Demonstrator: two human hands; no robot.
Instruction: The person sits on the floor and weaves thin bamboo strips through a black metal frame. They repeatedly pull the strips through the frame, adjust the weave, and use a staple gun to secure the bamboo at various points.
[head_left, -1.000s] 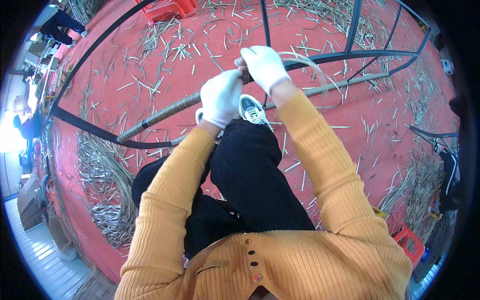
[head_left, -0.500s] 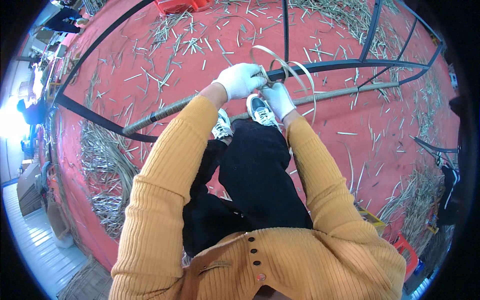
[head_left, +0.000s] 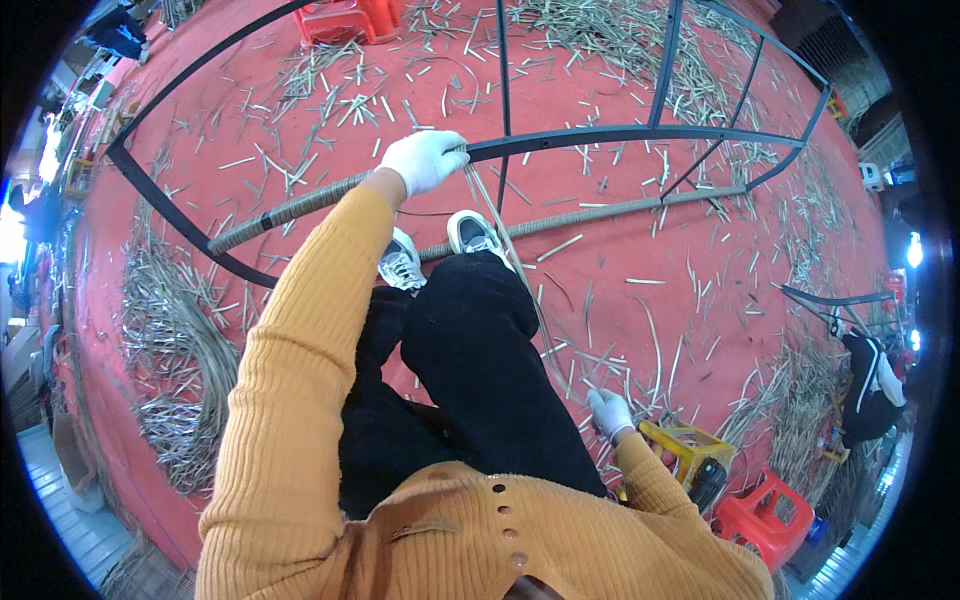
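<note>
My left hand (head_left: 425,162), in a white glove, is closed around the upper bar of a black metal frame (head_left: 600,135). There it holds down the end of the wrapping (head_left: 300,207), a tan cane strip wound tightly round the bar to its left. From that hand a loose length of the cane strip (head_left: 512,250) runs down to the right, past my knee. Low on the right, my gloved right hand (head_left: 610,412) is closed where this length leads, though its fingertips are small in view. The frame's lower bar (head_left: 600,212) is wrapped too, passing by my shoes.
A yellow crate (head_left: 690,448) and a red plastic stool (head_left: 765,520) stand beside my right arm. Another red stool (head_left: 350,20) is at the far side. A heap of long strips (head_left: 185,370) lies left; cut scraps litter the red floor. Another person (head_left: 870,385) shows at the right.
My right hand has left the bar and swung down to the lower right, drawing the looped strip out into a long line. My left hand has stayed on the bar.
</note>
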